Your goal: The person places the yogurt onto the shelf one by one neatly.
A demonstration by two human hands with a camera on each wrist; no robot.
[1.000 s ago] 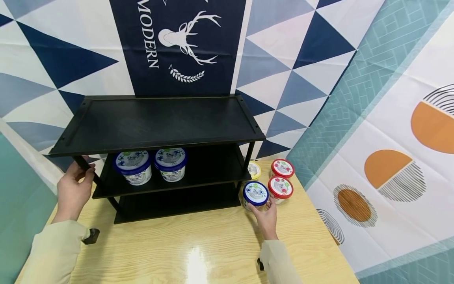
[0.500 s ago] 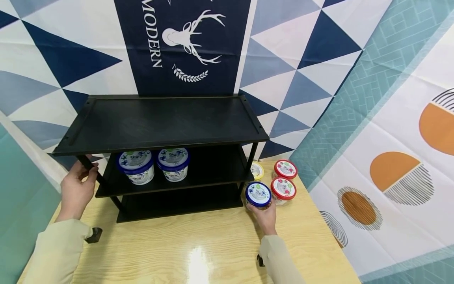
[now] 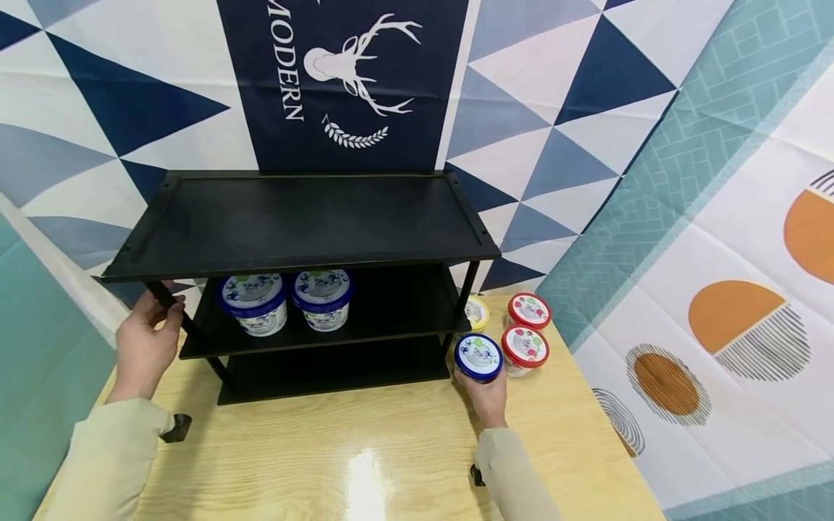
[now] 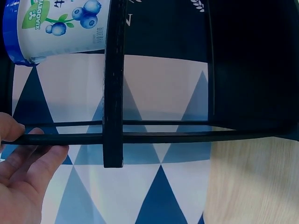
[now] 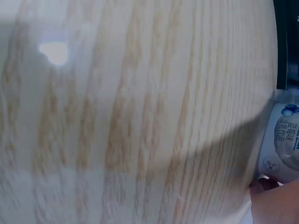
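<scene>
A black shelf rack [image 3: 306, 224] with three levels stands on a wooden table. My left hand [image 3: 146, 347] pinches its left front post [image 4: 163, 137], thumb on one side and fingers on the other, as the left wrist view shows. At the rack's right end, my right hand [image 3: 487, 399] grips a blue-lidded yogurt tub [image 3: 478, 354] from the front. In the right wrist view that white tub [image 5: 286, 140] is partly cut off by the frame edge. Two more blue-lidded tubs, one at far left [image 3: 253, 304] and one beside it [image 3: 323, 298], sit on the middle shelf.
Right behind the held tub stand two red-lidded tubs, a near one [image 3: 525, 347] and a far one [image 3: 529, 311]. A yellow-lidded tub [image 3: 477, 312] is partly hidden by the rack. Patterned cloth [image 3: 515, 108] hangs behind; the wooden table [image 3: 293, 449] stretches in front.
The head view has shifted slightly, so everything sits further right in it. My right hand's fingers have settled closer round the blue-lidded tub. The left hand keeps its hold on the post.
</scene>
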